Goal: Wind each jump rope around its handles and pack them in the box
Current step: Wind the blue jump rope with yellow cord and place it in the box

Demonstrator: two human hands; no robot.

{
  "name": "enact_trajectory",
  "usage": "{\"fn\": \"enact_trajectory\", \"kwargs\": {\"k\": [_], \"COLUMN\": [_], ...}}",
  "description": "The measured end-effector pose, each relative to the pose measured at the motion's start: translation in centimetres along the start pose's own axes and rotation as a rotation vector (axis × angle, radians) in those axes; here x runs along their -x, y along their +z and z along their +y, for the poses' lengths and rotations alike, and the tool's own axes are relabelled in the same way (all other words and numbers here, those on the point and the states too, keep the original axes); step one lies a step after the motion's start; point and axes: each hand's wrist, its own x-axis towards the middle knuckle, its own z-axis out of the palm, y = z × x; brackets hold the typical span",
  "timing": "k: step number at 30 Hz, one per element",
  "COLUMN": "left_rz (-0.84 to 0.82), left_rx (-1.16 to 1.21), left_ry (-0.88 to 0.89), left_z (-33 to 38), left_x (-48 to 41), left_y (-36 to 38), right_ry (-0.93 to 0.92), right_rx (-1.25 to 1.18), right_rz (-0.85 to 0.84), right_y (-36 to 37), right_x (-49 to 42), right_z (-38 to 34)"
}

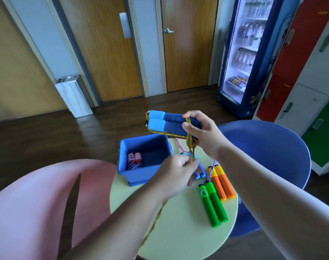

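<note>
1. A blue box stands on the round table, with a wound pink rope inside.
2. The left hand, low over the table, pinches the yellow-orange cord.
3. The right hand, raised above the box, grips two blue handles side by side, with the cord looped around them.
4. Green handles and orange handles lie on the table.

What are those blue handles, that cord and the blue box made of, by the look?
The blue handles are probably foam: matte, ribbed, with paler smooth end sections. The cord is braided textile, perhaps nylon; an orange-green weave shows. The blue box looks moulded plastic: smooth walls, rolled rim.
</note>
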Motion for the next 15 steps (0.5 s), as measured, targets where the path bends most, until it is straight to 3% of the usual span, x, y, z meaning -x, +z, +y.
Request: {"fn": "enact_trajectory", "kwargs": {"k": [4, 7, 10, 15], "left_rz": [0.100, 0.173, 0.178, 0.148], "left_rx": [-0.050, -0.172, -0.360, -0.554], "left_ry": [0.089, 0.135, 0.136, 0.115], "left_z": [4.1, 6.3, 7.5, 7.6], "left_x": [-0.3, -1.0, -2.0, -3.4], "left_y": [-5.8, -8.9, -10.0, -10.5], "right_ry": [-0.023, -0.004, -0.031, -0.057], "right_rx": [0.109, 0.048, 0.011, 0.153], "right_rz": [-0.087, -0.153, -0.193, -0.166], "right_y": [0.1, 0.9, 1.7, 2.5], "right_x": [1.7, 3.4, 4.5, 5.5], "right_z": [1.1, 0.5, 0.0, -0.3]}}
